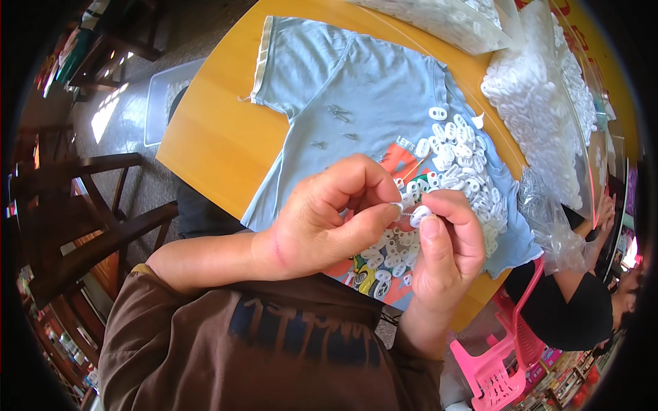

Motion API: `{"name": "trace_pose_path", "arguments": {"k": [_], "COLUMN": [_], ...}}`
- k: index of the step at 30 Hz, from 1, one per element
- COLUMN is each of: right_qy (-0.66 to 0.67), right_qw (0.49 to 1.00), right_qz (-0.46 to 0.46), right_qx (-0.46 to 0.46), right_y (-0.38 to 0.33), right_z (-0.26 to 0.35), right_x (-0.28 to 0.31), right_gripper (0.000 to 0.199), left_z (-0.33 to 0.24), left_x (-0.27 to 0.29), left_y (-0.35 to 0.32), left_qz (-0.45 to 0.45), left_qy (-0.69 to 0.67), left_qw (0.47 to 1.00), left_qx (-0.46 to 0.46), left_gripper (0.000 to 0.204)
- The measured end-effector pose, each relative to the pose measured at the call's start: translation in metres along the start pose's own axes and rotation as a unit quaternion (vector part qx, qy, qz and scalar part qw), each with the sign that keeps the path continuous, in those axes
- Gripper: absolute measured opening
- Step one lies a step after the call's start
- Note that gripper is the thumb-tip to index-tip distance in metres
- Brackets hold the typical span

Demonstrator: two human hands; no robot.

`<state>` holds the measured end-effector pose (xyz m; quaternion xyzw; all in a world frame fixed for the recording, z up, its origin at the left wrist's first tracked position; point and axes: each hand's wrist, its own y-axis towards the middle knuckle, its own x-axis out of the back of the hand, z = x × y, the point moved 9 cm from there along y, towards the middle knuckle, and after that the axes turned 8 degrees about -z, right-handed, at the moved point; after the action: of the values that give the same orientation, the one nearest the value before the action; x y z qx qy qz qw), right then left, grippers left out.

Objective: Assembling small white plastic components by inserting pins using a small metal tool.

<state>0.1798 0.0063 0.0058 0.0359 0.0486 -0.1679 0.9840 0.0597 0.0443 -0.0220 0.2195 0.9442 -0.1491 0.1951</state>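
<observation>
Over a light blue T-shirt (322, 75) spread on the table, my two hands meet close together. My right hand (445, 253) pinches a small white oval plastic piece (420, 216) between thumb and forefinger. Facing it, the closed thumb and forefinger of my left hand (343, 212) grip a thin metal spring (407, 214), whose end touches the white piece. What else lies inside the left fingertips is hidden. Just beyond the hands is a heap of white two-holed oval pieces (469, 157). Several small metal springs (337, 112) lie loose on the shirt, left of the heap.
Clear bags of white pieces (528, 96) and a clear plastic bin (445, 27) stand along the far right of the yellow table (205, 130). Crumpled clear plastic (548, 226) lies at the right edge. Another person (569, 301) sits there, near a pink chair (493, 363). Wooden chairs (68, 212) stand left.
</observation>
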Motion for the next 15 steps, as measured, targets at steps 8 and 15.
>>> {"name": "trace_pose_path", "arguments": {"k": [8,15], "right_qy": [-0.001,-0.054], "right_qw": [1.000,0.998], "right_qz": [-0.017,0.007], "right_qx": [0.000,0.038], "right_y": [-0.0007,-0.0012], "right_z": [-0.0010,0.0008], "right_x": [0.0012,-0.0028], "right_gripper": [0.016,0.017], "left_z": [-0.0007,0.0000], "left_x": [0.0013,0.0016], "left_y": [-0.0016,-0.0011], "left_qz": [0.006,0.005], "left_qy": [0.024,0.064], "left_qw": [1.000,0.998], "left_qx": [0.014,-0.019], "left_gripper": [0.013,0.013]}}
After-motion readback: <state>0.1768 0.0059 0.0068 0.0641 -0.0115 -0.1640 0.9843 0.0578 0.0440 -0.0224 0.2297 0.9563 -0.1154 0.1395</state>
